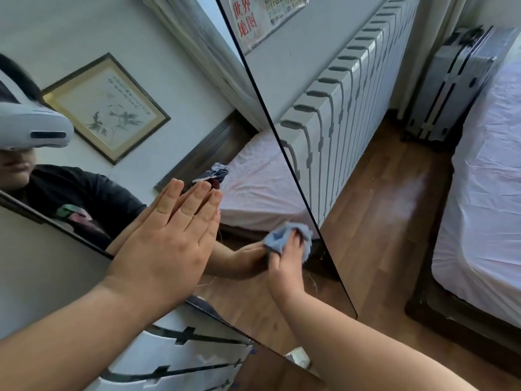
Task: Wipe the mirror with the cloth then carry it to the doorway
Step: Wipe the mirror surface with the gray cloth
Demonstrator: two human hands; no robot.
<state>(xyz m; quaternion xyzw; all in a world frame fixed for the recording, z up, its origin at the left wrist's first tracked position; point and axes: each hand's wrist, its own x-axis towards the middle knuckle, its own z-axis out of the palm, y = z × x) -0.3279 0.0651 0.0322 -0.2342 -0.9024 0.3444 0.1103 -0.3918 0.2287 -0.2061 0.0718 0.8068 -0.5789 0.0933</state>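
bedroom with wood floor (394, 198) and white radiator (346, 108). tall mirror (197, 80) leans there. left hand (169, 244) flat, fingers spread, bracing the glass; right hand (284, 263) pinches blue cloth (284, 238) low on it. harder wiping could likely slide the mirror's base.

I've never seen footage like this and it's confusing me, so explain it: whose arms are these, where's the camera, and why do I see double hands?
There is no machine here. A person wears a camera on the head, looking forward and down at their own bare hands. In front of them stands a large mirror, leaning by a white radiator, so everything left of its dark edge is a reflection, including the second pair of hands and the headset. The left hand presses flat against the glass, open, steadying it. The right hand grips a crumpled blue cloth and holds it against the glass low down. To the right are a wooden floor, a grey suitcase and a bed with a pale sheet.
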